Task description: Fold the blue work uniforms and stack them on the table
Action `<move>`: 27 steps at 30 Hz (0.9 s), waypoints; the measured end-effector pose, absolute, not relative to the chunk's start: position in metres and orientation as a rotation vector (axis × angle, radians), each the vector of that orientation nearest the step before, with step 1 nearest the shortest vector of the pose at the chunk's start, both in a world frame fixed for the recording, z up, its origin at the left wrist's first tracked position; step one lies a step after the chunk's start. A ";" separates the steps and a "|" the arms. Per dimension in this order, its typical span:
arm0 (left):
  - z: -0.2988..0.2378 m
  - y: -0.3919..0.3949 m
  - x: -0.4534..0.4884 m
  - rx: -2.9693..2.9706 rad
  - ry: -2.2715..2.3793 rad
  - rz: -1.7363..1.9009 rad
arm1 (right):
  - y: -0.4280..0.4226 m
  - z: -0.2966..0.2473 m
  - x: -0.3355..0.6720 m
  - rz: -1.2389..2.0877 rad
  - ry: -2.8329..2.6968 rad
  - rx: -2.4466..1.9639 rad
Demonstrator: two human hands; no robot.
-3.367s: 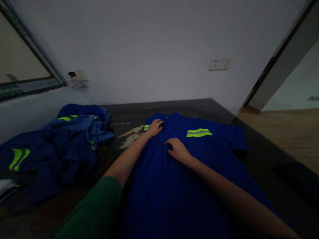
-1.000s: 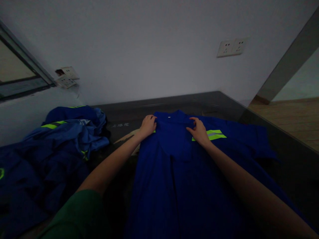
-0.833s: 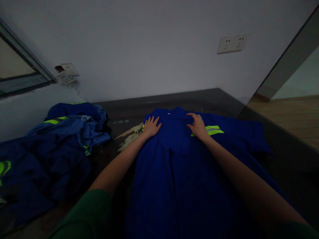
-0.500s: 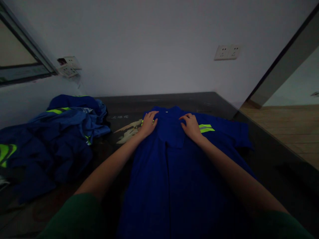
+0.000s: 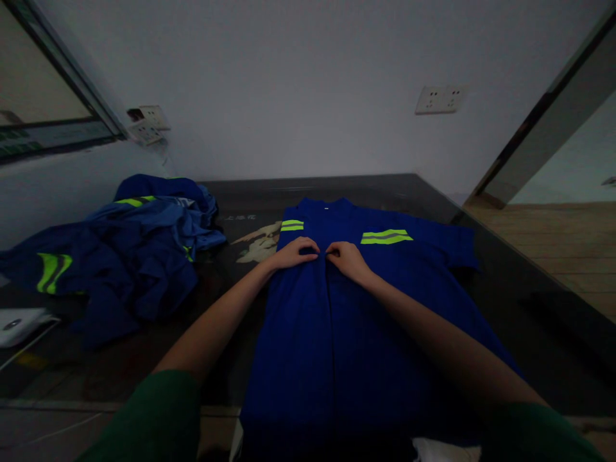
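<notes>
A blue work jacket (image 5: 385, 308) with yellow-green reflective strips lies spread face up, its collar toward the wall and one sleeve out to the right. My left hand (image 5: 294, 253) rests at the chest, thumb and fingertips pinched together at the front opening's edge. Just across from it, my right hand (image 5: 350, 260) pinches the cloth of the other front edge. The fingertips of both hands are close together below the collar. The low light hides whether a button or zip is between them.
A dark table (image 5: 231, 199) with a printed pattern bears the jacket. At the left lies a heap of crumpled blue work clothes (image 5: 149, 256). Near it is a white device (image 5: 22, 324) with a cable. Wall sockets (image 5: 439, 100) sit above the table, and a wooden floor (image 5: 543, 237) shows at the right.
Both hands have come down from beside the collar and inward to the front opening, with fingers now pinched. The front flap by the collar lies flatter, and both chest strips show more fully.
</notes>
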State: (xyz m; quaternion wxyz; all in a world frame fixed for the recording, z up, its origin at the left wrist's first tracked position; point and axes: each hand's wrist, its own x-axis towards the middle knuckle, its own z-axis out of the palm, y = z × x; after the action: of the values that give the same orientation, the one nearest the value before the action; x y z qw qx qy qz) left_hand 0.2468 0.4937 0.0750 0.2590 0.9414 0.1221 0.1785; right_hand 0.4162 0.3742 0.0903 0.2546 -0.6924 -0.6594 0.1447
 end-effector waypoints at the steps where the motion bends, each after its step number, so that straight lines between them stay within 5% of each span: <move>1: 0.075 0.494 0.248 2.555 0.329 0.486 | 0.374 0.090 0.416 0.420 -1.775 -1.874; 27: 0.066 0.466 0.262 2.785 0.768 0.512 | 0.372 0.092 0.420 0.438 -1.696 -1.858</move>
State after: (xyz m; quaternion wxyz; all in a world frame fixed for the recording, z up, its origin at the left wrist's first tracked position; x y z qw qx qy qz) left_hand 0.2616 0.4658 0.0663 0.1035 0.9441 0.2605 0.1736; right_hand 0.4198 0.3725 0.0921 0.2898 -0.6963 -0.6358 0.1641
